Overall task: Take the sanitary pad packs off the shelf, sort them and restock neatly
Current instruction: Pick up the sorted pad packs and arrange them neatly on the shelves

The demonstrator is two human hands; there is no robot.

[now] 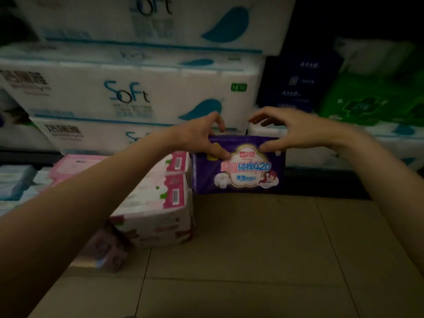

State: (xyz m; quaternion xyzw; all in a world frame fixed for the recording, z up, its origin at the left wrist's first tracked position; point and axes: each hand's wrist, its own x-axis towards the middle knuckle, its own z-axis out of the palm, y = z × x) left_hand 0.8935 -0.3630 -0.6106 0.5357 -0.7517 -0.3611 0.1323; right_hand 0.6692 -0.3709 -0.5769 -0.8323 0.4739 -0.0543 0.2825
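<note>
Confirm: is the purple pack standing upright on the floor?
Yes. The purple pack stands on its lower edge on the tiled floor, with the left hand and right hand at its top.

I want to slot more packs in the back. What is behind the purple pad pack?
Behind the purple pad pack stand white Soft tissue bundles and another white pack. The pack hides whatever is directly behind its lower part.
</note>
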